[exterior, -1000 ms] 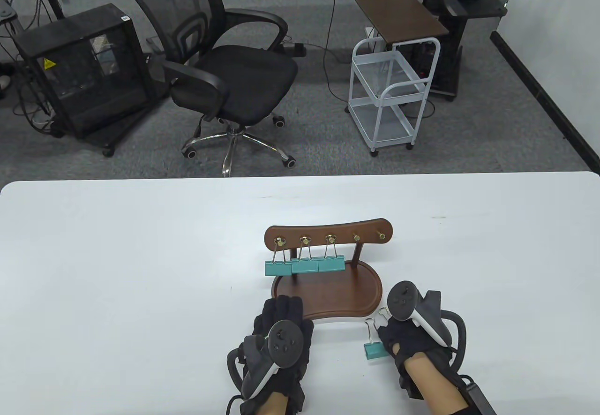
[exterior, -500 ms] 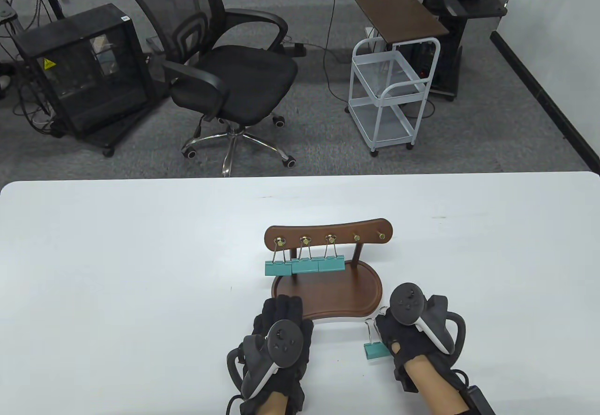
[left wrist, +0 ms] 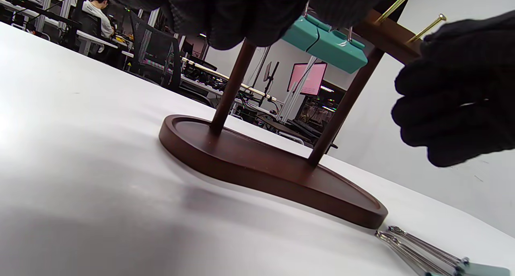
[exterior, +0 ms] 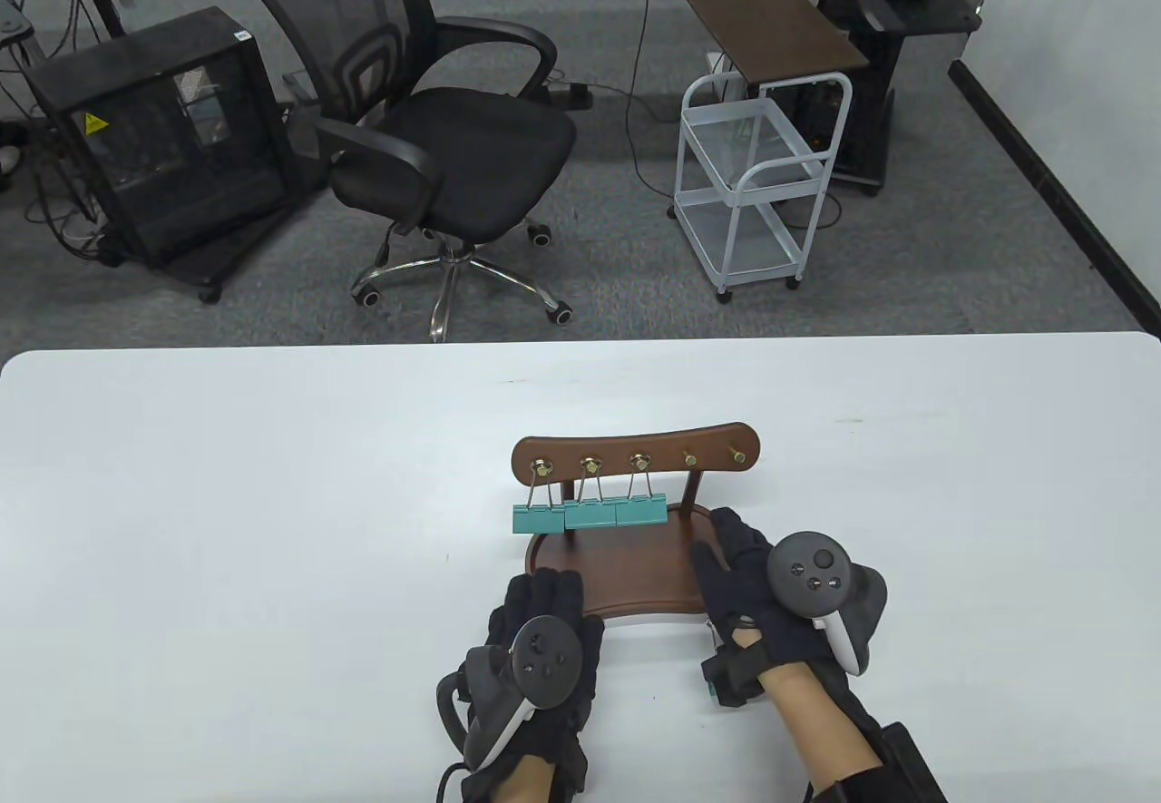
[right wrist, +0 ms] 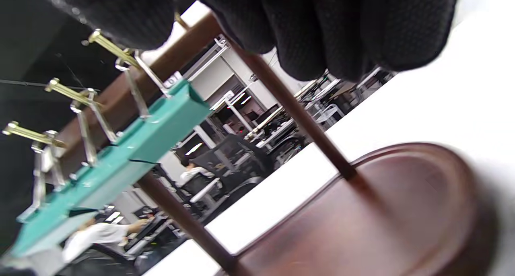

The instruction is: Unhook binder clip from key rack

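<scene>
The wooden key rack (exterior: 635, 454) stands on its oval base (exterior: 626, 581). Three teal binder clips (exterior: 590, 514) hang from its left three brass hooks; the two right hooks (exterior: 739, 455) are bare. My left hand (exterior: 549, 590) rests its fingers on the base's front edge. My right hand (exterior: 717, 540) is open and empty, fingers spread over the right part of the base, below and right of the hanging clips (right wrist: 120, 159). A loose teal clip (exterior: 707, 678) lies on the table under my right wrist, mostly hidden; it also shows in the left wrist view (left wrist: 483, 268).
The white table (exterior: 272, 522) spreads wide on both sides of the rack. Beyond its far edge, on the floor, stand an office chair (exterior: 453, 141) and a white trolley (exterior: 762, 177).
My right hand let go of the loose clip on the table, opened its fingers, and moved forward and left over the rack's base. My left hand has stayed in place.
</scene>
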`<state>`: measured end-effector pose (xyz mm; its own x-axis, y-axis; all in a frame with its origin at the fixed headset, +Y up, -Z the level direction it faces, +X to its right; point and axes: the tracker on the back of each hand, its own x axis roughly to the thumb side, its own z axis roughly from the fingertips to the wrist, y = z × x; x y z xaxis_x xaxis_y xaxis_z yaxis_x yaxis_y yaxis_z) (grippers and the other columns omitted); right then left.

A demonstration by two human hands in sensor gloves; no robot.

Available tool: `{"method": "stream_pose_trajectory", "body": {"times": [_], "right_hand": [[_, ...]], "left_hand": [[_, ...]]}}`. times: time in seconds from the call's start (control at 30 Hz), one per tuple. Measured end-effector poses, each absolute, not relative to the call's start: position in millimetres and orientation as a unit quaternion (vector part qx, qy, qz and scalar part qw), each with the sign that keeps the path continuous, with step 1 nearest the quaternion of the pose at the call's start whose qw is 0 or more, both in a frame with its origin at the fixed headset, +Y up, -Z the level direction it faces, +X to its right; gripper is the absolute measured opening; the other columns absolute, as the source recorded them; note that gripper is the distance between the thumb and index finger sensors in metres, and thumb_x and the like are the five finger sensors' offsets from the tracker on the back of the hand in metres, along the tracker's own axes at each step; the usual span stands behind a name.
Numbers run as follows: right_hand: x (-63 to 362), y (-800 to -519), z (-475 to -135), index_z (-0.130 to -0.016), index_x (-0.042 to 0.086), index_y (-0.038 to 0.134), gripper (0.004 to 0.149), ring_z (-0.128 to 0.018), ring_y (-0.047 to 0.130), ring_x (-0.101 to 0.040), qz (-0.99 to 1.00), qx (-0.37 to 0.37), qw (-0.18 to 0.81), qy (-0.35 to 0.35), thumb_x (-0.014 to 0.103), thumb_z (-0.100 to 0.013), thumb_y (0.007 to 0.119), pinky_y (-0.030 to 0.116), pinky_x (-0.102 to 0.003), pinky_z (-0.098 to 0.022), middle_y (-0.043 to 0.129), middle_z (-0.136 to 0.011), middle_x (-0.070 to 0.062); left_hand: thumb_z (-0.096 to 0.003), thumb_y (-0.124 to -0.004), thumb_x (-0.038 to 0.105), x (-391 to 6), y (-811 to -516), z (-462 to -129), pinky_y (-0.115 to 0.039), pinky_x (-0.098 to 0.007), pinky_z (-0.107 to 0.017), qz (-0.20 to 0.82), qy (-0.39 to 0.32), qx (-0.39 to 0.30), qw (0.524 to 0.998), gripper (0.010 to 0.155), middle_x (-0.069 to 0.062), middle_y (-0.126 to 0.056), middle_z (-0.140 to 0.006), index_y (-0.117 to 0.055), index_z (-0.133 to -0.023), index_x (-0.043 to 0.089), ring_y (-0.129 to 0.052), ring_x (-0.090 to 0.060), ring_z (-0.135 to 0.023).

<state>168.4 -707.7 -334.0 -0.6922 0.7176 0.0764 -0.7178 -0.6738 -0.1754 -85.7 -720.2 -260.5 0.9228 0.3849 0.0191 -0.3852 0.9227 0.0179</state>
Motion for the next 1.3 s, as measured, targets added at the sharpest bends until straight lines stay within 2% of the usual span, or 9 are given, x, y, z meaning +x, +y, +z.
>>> {"method": "stream_pose_trajectory", "body": {"times": [0.4,0.73,1.03,1.3], "right_hand": [[146.8,-720.8,-354.8,-0.091,0.016,0.062,0.069,-0.079,0.074,-0.049,0.836,-0.068,0.542,-0.053,0.058,-0.038,0.076,0.073,-0.054,-0.055,0.071,-0.092,-0.023],[142.6,-738.6,-361.5,-0.093,0.016,0.058,0.071,-0.080,0.071,-0.049,0.781,-0.067,0.621,-0.030,0.058,-0.039,0.075,0.072,-0.054,-0.057,0.068,-0.093,-0.024],[139.9,-743.8,-369.8,-0.096,0.015,0.053,0.073,-0.081,0.071,-0.049,0.741,-0.045,0.669,0.017,0.053,-0.040,0.079,0.072,-0.053,-0.058,0.064,-0.095,-0.025],[140.7,-743.6,-372.9,-0.094,0.017,0.059,0.064,-0.071,0.085,-0.044,0.744,-0.044,0.667,0.031,0.045,-0.040,0.080,0.082,-0.047,-0.049,0.078,-0.087,-0.022]], "left_hand": [[-0.0534,-0.061,0.053,-85.3,-720.5,-260.9,-0.052,-0.052,-0.076,0.199,-0.012,0.009,0.980,0.061,-0.003,-0.060,-0.118,-0.062,-0.110,0.029,-0.053,-0.030,-0.111],[-0.0534,-0.061,0.053,-84.9,-720.8,-261.4,-0.052,-0.052,-0.076,0.203,-0.015,0.010,0.979,0.061,-0.002,-0.061,-0.118,-0.061,-0.110,0.029,-0.053,-0.030,-0.111],[-0.0535,-0.061,0.053,-84.8,-720.8,-261.0,-0.052,-0.052,-0.076,0.202,-0.016,0.011,0.979,0.061,-0.003,-0.061,-0.118,-0.061,-0.110,0.028,-0.053,-0.030,-0.111],[-0.0534,-0.061,0.053,-84.8,-721.1,-260.7,-0.052,-0.052,-0.076,0.201,-0.016,0.010,0.979,0.061,-0.003,-0.061,-0.118,-0.062,-0.110,0.028,-0.053,-0.030,-0.111]]}}
